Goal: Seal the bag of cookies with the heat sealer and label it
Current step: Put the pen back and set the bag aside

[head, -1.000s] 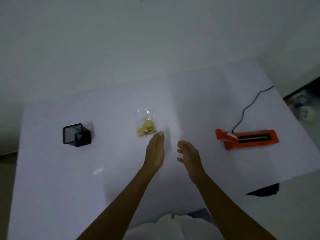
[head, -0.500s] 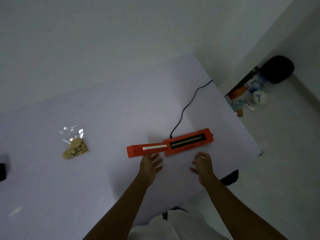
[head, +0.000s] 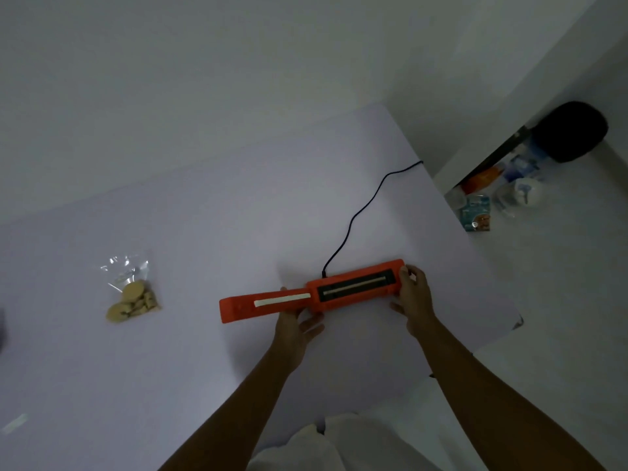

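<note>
A clear bag [head: 131, 290] lies flat on a pale table [head: 204, 351], its lower end heaped with round tan cookies [head: 134, 302] and its upper end crumpled and glinting; whether its mouth is sealed cannot be told. The bag sits well to the left of the sealer [head: 312, 294], apart from both hands.

The sealer is orange and long, lying near the table's near right edge in two sections end to end: a narrower left section bearing a pale strip, and a wider right section with a black inset crossed by a thin pale line. A black cord [head: 356, 215] leaves its far side near the join and runs off the table's far right corner.

The person's left hand [head: 295, 324] grips the sealer at the join, fingers on the near side and one fingertip showing at the far edge. The right hand [head: 414, 297] is curled round the sealer's right end.

A small pale scrap [head: 15, 423] lies at the table's near left, too blurred to identify. Packets [head: 475, 212] and a dark rounded object [head: 574, 130] sit on the floor beyond the table's right side
</note>
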The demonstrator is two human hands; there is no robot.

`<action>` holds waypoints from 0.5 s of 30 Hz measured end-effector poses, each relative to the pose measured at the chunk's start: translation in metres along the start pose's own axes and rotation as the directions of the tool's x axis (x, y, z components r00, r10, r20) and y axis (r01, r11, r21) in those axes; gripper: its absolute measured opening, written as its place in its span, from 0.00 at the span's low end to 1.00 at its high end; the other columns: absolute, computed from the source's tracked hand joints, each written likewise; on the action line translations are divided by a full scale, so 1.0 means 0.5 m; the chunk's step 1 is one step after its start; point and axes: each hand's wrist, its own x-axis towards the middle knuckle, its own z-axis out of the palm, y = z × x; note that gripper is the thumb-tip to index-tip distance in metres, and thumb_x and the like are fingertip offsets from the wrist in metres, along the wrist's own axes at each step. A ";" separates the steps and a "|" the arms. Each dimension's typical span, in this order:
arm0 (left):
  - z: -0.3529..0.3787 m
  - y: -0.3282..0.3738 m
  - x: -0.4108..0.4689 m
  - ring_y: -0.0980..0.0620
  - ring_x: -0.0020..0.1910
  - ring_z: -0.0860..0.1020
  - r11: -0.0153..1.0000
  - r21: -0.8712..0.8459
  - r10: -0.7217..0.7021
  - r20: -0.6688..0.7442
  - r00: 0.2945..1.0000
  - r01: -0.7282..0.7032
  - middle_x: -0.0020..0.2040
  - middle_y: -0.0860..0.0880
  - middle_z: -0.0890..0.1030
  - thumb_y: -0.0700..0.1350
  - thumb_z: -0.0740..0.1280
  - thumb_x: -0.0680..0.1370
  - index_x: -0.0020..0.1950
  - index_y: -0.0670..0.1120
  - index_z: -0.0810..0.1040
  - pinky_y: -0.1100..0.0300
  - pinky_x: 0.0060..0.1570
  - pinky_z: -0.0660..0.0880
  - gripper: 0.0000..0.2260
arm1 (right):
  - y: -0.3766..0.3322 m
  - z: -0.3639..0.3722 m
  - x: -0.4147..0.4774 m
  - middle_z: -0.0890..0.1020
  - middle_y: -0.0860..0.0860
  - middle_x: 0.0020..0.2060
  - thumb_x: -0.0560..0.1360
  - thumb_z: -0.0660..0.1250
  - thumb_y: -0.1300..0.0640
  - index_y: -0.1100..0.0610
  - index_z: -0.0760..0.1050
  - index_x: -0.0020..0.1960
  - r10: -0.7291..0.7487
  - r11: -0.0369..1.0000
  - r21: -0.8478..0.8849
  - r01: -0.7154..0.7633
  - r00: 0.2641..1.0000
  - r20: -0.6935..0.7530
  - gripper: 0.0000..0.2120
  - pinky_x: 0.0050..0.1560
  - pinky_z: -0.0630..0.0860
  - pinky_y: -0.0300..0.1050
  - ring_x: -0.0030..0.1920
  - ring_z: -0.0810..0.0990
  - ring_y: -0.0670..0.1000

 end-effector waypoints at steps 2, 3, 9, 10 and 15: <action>0.000 0.019 0.014 0.37 0.57 0.79 0.999 0.016 0.030 0.009 1.000 -0.030 0.65 0.44 0.77 0.55 0.58 0.82 0.61 0.56 0.74 0.41 0.56 0.76 0.11 | -0.012 0.014 0.012 0.76 0.55 0.60 0.81 0.58 0.43 0.49 0.70 0.66 -0.026 0.999 -0.035 0.027 1.000 0.013 0.17 0.45 0.82 0.54 0.57 0.78 0.57; -0.001 0.032 0.022 0.37 0.57 0.79 0.999 0.018 0.044 0.016 0.999 -0.044 0.64 0.44 0.77 0.53 0.59 0.82 0.61 0.55 0.74 0.42 0.55 0.76 0.10 | -0.020 0.024 0.018 0.76 0.55 0.60 0.81 0.58 0.44 0.50 0.70 0.65 -0.038 0.998 -0.043 0.038 0.999 0.020 0.16 0.45 0.82 0.53 0.57 0.78 0.57; -0.016 0.140 0.084 0.31 0.61 0.77 0.995 -0.033 0.096 0.045 0.994 -0.095 0.65 0.40 0.76 0.56 0.60 0.80 0.66 0.47 0.75 0.34 0.60 0.72 0.19 | -0.097 0.102 0.054 0.77 0.53 0.57 0.82 0.56 0.45 0.49 0.71 0.64 -0.084 0.995 -0.038 0.087 0.994 0.076 0.15 0.42 0.82 0.51 0.51 0.78 0.53; -0.016 0.159 0.093 0.31 0.60 0.77 0.994 -0.047 0.105 0.058 0.993 -0.102 0.65 0.39 0.76 0.56 0.61 0.80 0.67 0.45 0.74 0.33 0.59 0.73 0.21 | -0.111 0.115 0.059 0.77 0.53 0.57 0.82 0.56 0.45 0.49 0.70 0.65 -0.092 0.995 -0.037 0.095 0.992 0.089 0.15 0.43 0.82 0.51 0.50 0.77 0.52; -0.008 0.242 0.116 0.34 0.60 0.78 0.992 -0.064 0.112 0.113 0.987 -0.105 0.64 0.39 0.76 0.59 0.60 0.80 0.67 0.43 0.74 0.37 0.59 0.75 0.24 | -0.174 0.167 0.089 0.76 0.53 0.57 0.81 0.55 0.43 0.50 0.69 0.67 -0.100 0.994 -0.036 0.106 0.985 0.141 0.18 0.46 0.81 0.51 0.51 0.77 0.53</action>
